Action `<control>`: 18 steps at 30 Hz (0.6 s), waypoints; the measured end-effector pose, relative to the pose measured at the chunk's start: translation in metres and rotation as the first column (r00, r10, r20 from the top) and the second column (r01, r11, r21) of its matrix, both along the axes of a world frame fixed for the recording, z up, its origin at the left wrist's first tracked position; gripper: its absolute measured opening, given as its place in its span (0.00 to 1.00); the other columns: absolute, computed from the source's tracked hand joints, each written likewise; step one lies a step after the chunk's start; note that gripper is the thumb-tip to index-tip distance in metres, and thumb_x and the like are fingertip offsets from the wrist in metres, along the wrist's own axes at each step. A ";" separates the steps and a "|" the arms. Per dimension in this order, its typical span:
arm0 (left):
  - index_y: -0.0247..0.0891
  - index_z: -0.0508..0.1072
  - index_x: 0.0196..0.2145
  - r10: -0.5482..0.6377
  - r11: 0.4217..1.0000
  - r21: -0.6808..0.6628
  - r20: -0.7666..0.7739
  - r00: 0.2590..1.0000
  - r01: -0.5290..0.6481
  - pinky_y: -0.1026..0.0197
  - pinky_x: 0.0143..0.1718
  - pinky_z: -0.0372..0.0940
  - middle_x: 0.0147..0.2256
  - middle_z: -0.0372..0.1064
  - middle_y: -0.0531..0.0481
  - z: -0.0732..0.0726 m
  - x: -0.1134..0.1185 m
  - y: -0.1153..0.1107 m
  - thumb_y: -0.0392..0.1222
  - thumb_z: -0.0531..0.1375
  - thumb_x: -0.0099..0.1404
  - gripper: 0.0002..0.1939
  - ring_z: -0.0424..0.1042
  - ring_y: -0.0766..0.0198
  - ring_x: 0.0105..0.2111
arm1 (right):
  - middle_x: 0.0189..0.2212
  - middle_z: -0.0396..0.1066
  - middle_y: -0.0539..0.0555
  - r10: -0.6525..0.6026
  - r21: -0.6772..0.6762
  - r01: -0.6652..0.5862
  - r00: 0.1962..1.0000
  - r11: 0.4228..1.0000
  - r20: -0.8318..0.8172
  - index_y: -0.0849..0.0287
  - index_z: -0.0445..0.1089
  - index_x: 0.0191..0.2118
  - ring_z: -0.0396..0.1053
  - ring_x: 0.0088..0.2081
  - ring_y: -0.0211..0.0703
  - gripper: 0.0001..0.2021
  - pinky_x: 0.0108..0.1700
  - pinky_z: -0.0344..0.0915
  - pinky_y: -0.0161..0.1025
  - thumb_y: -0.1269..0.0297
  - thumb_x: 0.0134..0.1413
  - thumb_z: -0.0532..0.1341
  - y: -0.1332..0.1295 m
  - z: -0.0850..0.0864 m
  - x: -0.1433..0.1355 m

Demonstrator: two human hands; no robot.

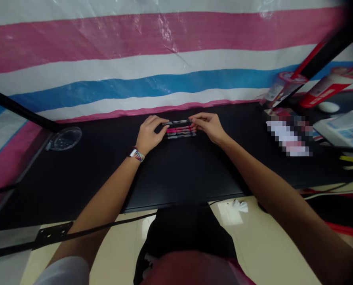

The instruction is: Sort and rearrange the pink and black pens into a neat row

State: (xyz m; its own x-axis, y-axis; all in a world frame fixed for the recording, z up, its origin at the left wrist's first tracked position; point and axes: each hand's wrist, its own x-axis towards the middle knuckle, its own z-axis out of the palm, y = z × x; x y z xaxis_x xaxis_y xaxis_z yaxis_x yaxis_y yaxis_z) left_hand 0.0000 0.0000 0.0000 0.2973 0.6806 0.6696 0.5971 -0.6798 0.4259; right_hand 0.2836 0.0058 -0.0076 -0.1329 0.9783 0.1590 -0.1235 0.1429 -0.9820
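As left hand point(149, 132), right hand point(211, 126) pinch one pen point(180, 122) | perhaps four pens point(180, 131) lie alongside

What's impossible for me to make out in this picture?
All in the head view:
- Print on the pens: too small and blurred.
- Top pen's right end: hidden by the right hand.
- Whatever lies under the pixelated patch.
- White-and-blue item: cut off by the right edge.

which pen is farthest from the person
The dark pen between left hand and right hand fingertips, beyond the pink pens; all others lie nearer.
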 end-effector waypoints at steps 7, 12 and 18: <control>0.48 0.89 0.45 0.021 0.999 -0.042 0.052 0.998 -0.019 0.43 0.54 0.77 0.43 0.88 0.48 -0.002 -0.003 0.004 0.47 0.70 0.75 0.06 0.84 0.52 0.44 | 0.35 0.83 0.54 0.051 -0.099 -0.054 0.998 0.994 -0.034 0.54 0.86 0.43 0.81 0.35 0.46 0.19 0.45 0.84 0.50 0.49 0.50 0.82 0.000 0.002 0.003; 0.50 0.89 0.45 -0.011 0.999 -0.053 0.052 0.999 0.014 0.42 0.54 0.78 0.43 0.89 0.49 -0.003 -0.003 0.004 0.49 0.70 0.75 0.07 0.85 0.52 0.43 | 0.38 0.84 0.58 0.027 -0.118 -0.031 0.999 0.993 -0.033 0.56 0.86 0.44 0.84 0.37 0.49 0.18 0.52 0.85 0.54 0.54 0.50 0.83 0.001 0.000 0.002; 0.50 0.89 0.44 -0.009 0.998 -0.062 -0.003 1.000 0.009 0.43 0.51 0.76 0.42 0.88 0.48 -0.004 -0.003 0.003 0.52 0.70 0.75 0.08 0.85 0.52 0.41 | 0.32 0.83 0.56 -0.028 -0.073 0.026 0.999 0.997 -0.022 0.57 0.86 0.39 0.84 0.36 0.52 0.16 0.54 0.86 0.60 0.57 0.44 0.83 0.002 -0.001 0.002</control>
